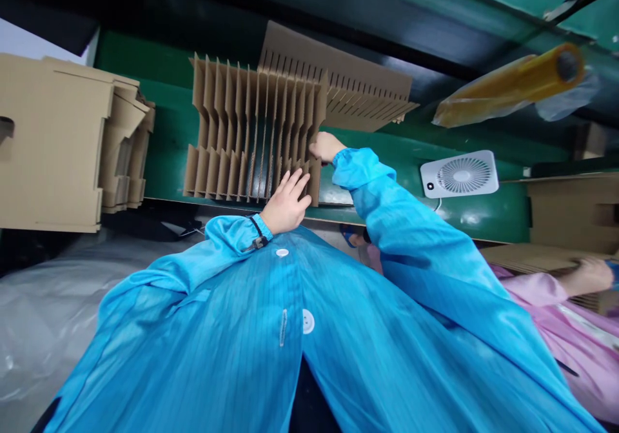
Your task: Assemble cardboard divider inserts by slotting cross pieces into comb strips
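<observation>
A row of upright brown cardboard dividers (220,117) stands on the green bench, with cut-out notches along the tops. My left hand (287,206) lies across the front edges near the row's right end, its fingers stretched out and slightly apart. At the far right end my right hand (327,147) is closed, fingers curled against the outermost cardboard divider (318,113); its fingertips are partly hidden behind the board. Just behind the row lies a slotted cardboard sheet (372,88), folded lengthwise and cut with many parallel slits.
Stacked cardboard pieces (53,142) stand at the left. A white fan (459,173) lies on the green bench (411,142) at the right, below a yellow plastic-wrapped roll (512,84). A co-worker in pink (575,349) is beside more cardboard (575,210) at far right.
</observation>
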Tool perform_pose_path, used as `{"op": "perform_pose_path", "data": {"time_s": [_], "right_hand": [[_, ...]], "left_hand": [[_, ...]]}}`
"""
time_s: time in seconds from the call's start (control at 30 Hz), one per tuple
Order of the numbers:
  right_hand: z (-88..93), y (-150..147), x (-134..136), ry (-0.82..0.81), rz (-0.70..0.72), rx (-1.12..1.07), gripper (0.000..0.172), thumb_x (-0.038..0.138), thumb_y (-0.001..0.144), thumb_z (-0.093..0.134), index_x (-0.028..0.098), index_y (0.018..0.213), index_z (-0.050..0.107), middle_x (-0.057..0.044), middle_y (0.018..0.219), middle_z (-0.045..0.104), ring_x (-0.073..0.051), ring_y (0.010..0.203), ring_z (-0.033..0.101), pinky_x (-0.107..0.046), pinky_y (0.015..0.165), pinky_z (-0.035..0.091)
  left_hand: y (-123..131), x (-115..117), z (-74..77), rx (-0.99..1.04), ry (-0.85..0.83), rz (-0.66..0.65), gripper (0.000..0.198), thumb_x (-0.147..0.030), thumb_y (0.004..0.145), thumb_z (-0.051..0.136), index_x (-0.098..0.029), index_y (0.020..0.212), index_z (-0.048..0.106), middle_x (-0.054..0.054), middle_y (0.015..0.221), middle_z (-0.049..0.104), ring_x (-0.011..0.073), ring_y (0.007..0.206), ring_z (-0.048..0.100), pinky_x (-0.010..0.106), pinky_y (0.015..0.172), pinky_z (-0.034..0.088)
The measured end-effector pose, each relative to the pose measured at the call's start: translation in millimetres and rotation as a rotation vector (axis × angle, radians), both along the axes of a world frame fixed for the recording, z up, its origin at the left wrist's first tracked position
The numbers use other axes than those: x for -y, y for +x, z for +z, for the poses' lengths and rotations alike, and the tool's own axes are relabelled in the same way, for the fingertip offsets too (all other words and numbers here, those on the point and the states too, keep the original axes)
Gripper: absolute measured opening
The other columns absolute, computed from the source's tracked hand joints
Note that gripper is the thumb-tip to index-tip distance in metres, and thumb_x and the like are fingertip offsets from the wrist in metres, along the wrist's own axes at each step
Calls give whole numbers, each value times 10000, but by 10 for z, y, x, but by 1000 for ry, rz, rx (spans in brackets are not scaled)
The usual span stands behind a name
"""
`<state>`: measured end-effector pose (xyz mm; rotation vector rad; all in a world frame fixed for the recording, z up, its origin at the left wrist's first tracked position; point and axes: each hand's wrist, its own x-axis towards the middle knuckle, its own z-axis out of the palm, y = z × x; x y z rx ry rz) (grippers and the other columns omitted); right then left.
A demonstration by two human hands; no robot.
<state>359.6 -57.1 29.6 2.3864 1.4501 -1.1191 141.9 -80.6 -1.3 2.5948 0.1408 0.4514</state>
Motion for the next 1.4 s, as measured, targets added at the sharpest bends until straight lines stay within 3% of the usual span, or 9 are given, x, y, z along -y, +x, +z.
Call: {"op": "perform_pose_path", "data": {"time_s": [0.23,0.47,0.63,0.73,0.87,1.0,1.1,1.23,1.4], "right_hand": [[-115,-129,53,77,-72,55,396,297,927,449,-2,1107,636,-284,1164,662,-297,1099,654,-305,924,513],[-97,-200,55,82,-181,-34,346,347,961,456,62,935,651,-175,784,692,-220,722,684,-269,657,542],[29,-153,143,26,-378,-221,297,298,1013,398,127,865,590,-37,555,596,-139,496,591,-227,521,487],[195,-98,375,83,-607,-396,152,202,999,425,159,913,544,5,519,570,-112,437,539,-195,463,436],[384,-44,812,218,-748,-463,51,163,894,531,189,923,564,-7,525,580,-120,417,510,-206,433,429],[406,-9,1110,309,-766,-486,239,291,706,653,246,939,622,-45,603,636,-177,489,553,-274,438,460],[421,-87,1199,325,-752,-513,381,414,584,721,262,921,630,-45,598,632,-193,487,538,-318,446,463],[476,-247,1204,359,-705,-553,600,566,486,804,231,946,612,-30,578,629,-179,475,527,-323,460,455],[520,-331,1210,401,-673,-593,769,707,449,817,194,982,607,-14,575,636,-147,476,537,-283,467,456]], "left_hand": [[-4,-17,18,-28,14,-5,176,-139,871,546,-97,966,688,256,1452,479,417,1433,348,689,1136,313],[-39,-42,0,-27,78,16,172,-115,873,559,-110,988,688,239,1433,506,375,1423,386,651,1133,359],[-279,-258,194,15,87,4,410,-255,877,666,-137,1262,591,213,1463,490,368,1440,359,623,1147,351],[-857,-709,319,81,117,333,388,-309,918,606,-218,1291,553,144,1494,474,323,1477,302,607,1188,282],[-2033,-1356,382,40,138,1189,497,-327,865,636,-174,1321,509,173,1539,375,349,1507,206,579,1235,173],[-2904,-1668,307,-111,-10,1744,782,-390,732,767,-63,1362,440,269,1525,345,417,1482,211,590,1219,172],[-3107,-1777,160,-61,-233,1850,777,-387,722,785,-59,1340,449,251,1433,480,362,1401,400,521,1195,281],[-3108,-1847,11,353,-457,1957,666,-262,704,800,-74,1264,491,195,1318,593,282,1294,547,391,1130,415],[-3028,-1878,103,584,-427,1930,283,-223,809,670,-86,1014,531,194,1178,655,250,1128,653,367,1028,508]]}}
